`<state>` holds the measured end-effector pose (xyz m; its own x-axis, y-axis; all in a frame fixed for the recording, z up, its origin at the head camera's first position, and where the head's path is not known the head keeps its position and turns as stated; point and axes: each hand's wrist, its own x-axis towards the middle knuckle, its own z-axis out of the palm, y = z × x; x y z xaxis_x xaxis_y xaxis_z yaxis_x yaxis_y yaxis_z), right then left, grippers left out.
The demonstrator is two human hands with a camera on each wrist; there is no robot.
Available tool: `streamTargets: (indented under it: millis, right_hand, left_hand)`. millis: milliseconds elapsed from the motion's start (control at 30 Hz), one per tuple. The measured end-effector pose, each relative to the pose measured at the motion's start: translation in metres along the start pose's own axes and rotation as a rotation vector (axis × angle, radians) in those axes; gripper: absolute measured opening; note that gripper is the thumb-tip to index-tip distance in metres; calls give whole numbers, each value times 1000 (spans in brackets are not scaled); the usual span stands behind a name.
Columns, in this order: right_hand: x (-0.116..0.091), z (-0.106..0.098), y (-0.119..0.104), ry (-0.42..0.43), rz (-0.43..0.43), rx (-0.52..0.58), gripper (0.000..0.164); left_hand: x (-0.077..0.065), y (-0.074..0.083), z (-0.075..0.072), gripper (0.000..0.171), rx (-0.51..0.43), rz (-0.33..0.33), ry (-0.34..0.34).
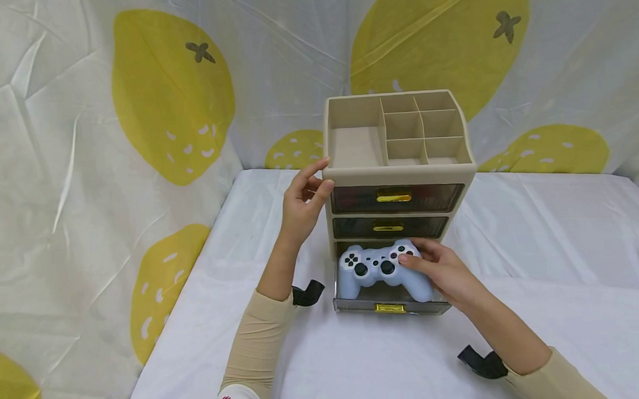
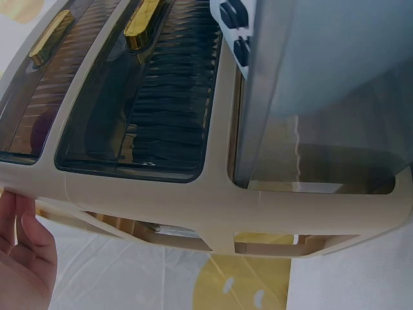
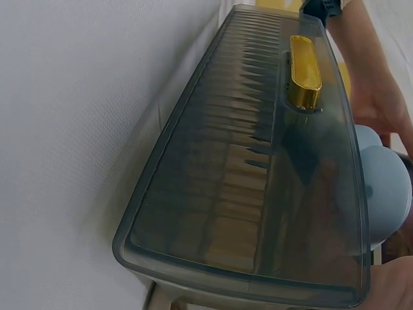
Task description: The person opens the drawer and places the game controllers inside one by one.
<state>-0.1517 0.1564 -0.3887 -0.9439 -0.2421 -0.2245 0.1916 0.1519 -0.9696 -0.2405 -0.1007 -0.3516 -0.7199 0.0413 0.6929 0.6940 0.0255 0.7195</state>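
Note:
A pale blue game controller [image 1: 376,272] stands tilted, buttons facing up, at the pulled-out bottom drawer [image 1: 356,305] of a beige desk organizer [image 1: 399,174]. My right hand [image 1: 451,272] grips the controller's right side, thumb on its face and fingers behind. With loosely bent fingers, my left hand [image 1: 301,212] touches the organizer's upper left edge. In the left wrist view that hand [image 2: 24,258] lies against the side wall. The right wrist view shows the smoky drawer front [image 3: 206,194] with its gold handle [image 3: 304,71], and a rounded part of the controller [image 3: 387,187] beyond it.
Two closed dark drawers with gold handles, the upper [image 1: 351,200] and the middle [image 1: 347,228], sit above the pulled-out one. The organizer's top has several open compartments [image 1: 357,147]. A white cloth [image 1: 556,231] covers the table; a lemon-print curtain [image 1: 286,58] hangs behind and at left.

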Motion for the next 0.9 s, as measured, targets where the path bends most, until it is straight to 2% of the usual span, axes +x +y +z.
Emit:
streamTargets:
  millis: [233, 467, 767, 900]
  right_hand:
    - [2, 3, 0, 25, -22, -86, 65]
    - [4, 1, 1, 12, -58, -152, 64]
    - [3, -7, -4, -44, -115, -407, 66]
    - [1, -9, -6, -72, -132, -474, 66]
  left_hand:
    - [0, -1, 0, 74, -2, -6, -1]
    - [0, -1, 0, 73, 2, 2, -9]
    - [0, -2, 0, 72, -1, 8, -6]
    - [0, -1, 0, 73, 0, 8, -5]
